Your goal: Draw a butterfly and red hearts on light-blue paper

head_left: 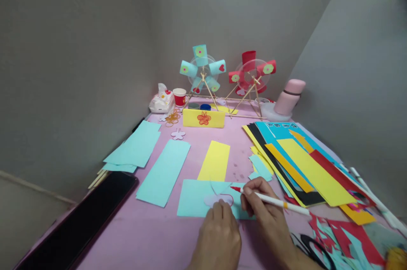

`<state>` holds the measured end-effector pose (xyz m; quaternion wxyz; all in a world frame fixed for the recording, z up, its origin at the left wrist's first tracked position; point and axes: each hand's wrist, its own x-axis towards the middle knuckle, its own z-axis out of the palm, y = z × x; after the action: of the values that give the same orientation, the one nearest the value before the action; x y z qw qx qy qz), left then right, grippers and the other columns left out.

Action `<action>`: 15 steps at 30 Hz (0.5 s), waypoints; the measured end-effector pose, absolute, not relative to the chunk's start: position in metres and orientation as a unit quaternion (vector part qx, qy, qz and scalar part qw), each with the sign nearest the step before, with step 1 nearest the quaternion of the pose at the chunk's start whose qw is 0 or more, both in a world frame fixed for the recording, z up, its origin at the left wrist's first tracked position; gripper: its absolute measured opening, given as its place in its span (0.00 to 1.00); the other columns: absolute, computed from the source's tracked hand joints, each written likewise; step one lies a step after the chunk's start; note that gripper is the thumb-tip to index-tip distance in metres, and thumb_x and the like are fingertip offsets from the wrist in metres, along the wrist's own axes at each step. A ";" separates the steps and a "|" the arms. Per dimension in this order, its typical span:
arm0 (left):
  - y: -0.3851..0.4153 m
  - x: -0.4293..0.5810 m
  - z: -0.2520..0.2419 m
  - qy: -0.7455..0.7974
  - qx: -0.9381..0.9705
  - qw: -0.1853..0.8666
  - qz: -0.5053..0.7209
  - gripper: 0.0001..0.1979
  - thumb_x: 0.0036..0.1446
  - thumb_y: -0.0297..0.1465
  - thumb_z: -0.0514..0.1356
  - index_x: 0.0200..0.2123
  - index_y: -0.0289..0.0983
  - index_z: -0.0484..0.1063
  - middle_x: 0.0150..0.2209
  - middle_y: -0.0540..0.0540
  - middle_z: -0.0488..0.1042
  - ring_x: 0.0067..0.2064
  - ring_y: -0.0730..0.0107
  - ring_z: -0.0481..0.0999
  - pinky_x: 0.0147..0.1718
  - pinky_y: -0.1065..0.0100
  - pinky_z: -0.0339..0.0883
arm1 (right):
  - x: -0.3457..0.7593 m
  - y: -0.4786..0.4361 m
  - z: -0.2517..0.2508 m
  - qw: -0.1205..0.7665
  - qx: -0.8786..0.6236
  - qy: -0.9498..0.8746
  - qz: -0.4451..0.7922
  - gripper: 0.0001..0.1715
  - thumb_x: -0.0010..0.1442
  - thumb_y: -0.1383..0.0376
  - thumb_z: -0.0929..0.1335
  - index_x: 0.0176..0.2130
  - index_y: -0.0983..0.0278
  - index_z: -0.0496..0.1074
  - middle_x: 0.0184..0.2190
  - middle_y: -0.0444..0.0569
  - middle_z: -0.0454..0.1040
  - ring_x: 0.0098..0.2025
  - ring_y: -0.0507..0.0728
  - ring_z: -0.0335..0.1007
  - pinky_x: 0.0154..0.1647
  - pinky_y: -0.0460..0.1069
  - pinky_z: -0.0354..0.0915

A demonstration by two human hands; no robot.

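Observation:
My right hand [265, 215] grips a red felt-tip marker [280, 203] with a white barrel, its red tip over a light-blue paper strip [190, 198]. With its fingertips together, my left hand [221, 236] presses a pale lilac paper cutout [218, 199] onto that strip. The cutout is partly hidden by the fingers and looks butterfly-shaped; a red line runs along its right edge. Thin antenna-like curves rise above it. Just behind lies a plain yellow strip [216, 160], and a blue strip [164, 172] is at its left. A similar lilac butterfly cutout [178, 134] lies farther back.
Two paper-bladed wheels, blue [200, 56] and red [249, 61], stand at the back behind a folded yellow card [190, 118]. A phone [85, 215] lies left. Coloured sheets [311, 172], black-handled scissors [313, 249] and scraps [356, 236] lie right, a pink bottle [290, 96] behind.

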<state>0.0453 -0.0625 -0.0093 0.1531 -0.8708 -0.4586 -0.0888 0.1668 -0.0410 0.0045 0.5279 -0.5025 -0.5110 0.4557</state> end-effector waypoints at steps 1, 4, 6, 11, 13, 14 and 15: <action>-0.065 0.047 -0.012 -0.469 -0.863 0.163 -0.095 0.14 0.53 0.31 0.61 0.41 0.28 0.75 0.39 0.38 0.77 0.36 0.59 0.75 0.31 0.65 0.70 | 0.167 -0.037 0.010 0.518 -0.497 -0.520 0.463 0.15 0.63 0.56 0.63 0.29 0.61 0.60 0.19 0.37 0.61 0.22 0.50 0.55 0.23 0.44 0.54; -0.072 0.050 -0.020 -0.490 -0.841 0.198 -0.117 0.19 0.55 0.39 0.60 0.42 0.28 0.75 0.43 0.36 0.77 0.43 0.57 0.75 0.37 0.66 0.69 | 0.165 -0.022 0.023 0.480 -0.471 -0.571 0.471 0.17 0.64 0.56 0.62 0.27 0.61 0.60 0.19 0.38 0.61 0.22 0.50 0.56 0.23 0.44 0.54; -0.074 0.050 -0.027 -0.490 -0.830 0.230 -0.138 0.21 0.54 0.42 0.60 0.41 0.29 0.76 0.42 0.37 0.78 0.43 0.57 0.76 0.38 0.66 0.69 | 0.159 -0.011 0.026 0.443 -0.455 -0.608 0.477 0.17 0.64 0.56 0.62 0.26 0.61 0.60 0.19 0.38 0.60 0.22 0.50 0.56 0.23 0.45 0.55; -0.077 0.056 -0.058 -0.499 -0.810 0.255 -0.174 0.16 0.58 0.37 0.55 0.39 0.31 0.77 0.41 0.38 0.79 0.43 0.57 0.77 0.39 0.66 0.70 | 0.140 0.005 0.020 0.364 -0.438 -0.643 0.512 0.20 0.62 0.56 0.62 0.22 0.61 0.56 0.18 0.36 0.51 0.20 0.49 0.50 0.20 0.44 0.54; -0.079 0.061 -0.073 -0.524 -0.800 0.228 -0.184 0.16 0.58 0.35 0.55 0.41 0.31 0.76 0.41 0.38 0.79 0.43 0.57 0.78 0.36 0.67 0.71 | 0.136 0.005 0.015 0.346 -0.435 -0.647 0.522 0.20 0.62 0.57 0.62 0.22 0.60 0.54 0.18 0.35 0.51 0.20 0.49 0.49 0.19 0.43 0.53; -0.081 0.063 -0.080 -0.539 -0.793 0.213 -0.188 0.16 0.58 0.35 0.55 0.42 0.32 0.76 0.41 0.37 0.79 0.42 0.57 0.78 0.35 0.67 0.71 | 0.136 0.005 0.013 0.336 -0.434 -0.650 0.526 0.20 0.62 0.57 0.62 0.23 0.60 0.54 0.17 0.35 0.51 0.20 0.49 0.49 0.19 0.43 0.53; -0.083 0.065 -0.086 -0.554 -0.786 0.198 -0.190 0.15 0.57 0.34 0.55 0.43 0.33 0.76 0.42 0.37 0.79 0.42 0.58 0.78 0.33 0.67 0.71 | 0.136 0.004 0.010 0.327 -0.434 -0.652 0.529 0.19 0.62 0.58 0.62 0.23 0.60 0.54 0.18 0.35 0.51 0.20 0.49 0.50 0.19 0.43 0.53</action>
<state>0.0651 -0.0826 -0.0857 0.1980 -0.7860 -0.5539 -0.1903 0.1361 0.0039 0.0101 0.3275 -0.4341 -0.6517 0.5288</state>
